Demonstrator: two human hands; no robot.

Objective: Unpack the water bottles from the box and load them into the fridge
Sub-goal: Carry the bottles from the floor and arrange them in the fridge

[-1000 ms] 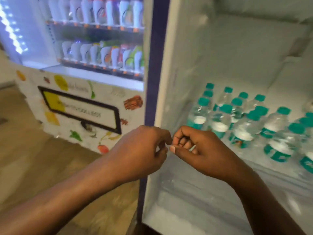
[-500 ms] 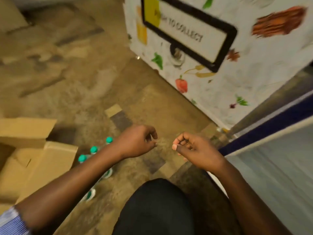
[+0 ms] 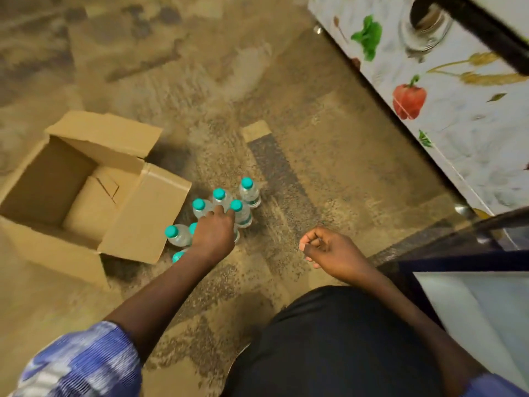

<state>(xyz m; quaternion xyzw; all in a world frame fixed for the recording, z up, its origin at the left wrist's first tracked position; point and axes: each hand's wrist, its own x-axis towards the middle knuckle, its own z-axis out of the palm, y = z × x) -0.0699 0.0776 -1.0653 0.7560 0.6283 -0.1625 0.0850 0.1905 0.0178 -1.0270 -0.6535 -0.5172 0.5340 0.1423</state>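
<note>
Fingers (image 3: 310, 245) of the right hand (image 3: 332, 250) are curled closed, holding nothing. The fridge (image 3: 475, 316) shows beside it. Left hand (image 3: 213, 234) fingers (image 3: 219, 211) reach among teal caps; grip cannot be determined. Water bottles (image 3: 249, 193) stand clustered on the floor (image 3: 286, 133), just beside the open box (image 3: 51, 179) flap.

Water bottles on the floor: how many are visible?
7 bottles beside the box: four beyond the left hand, two to its left, one nearer the camera. The hand may hide more.
</note>
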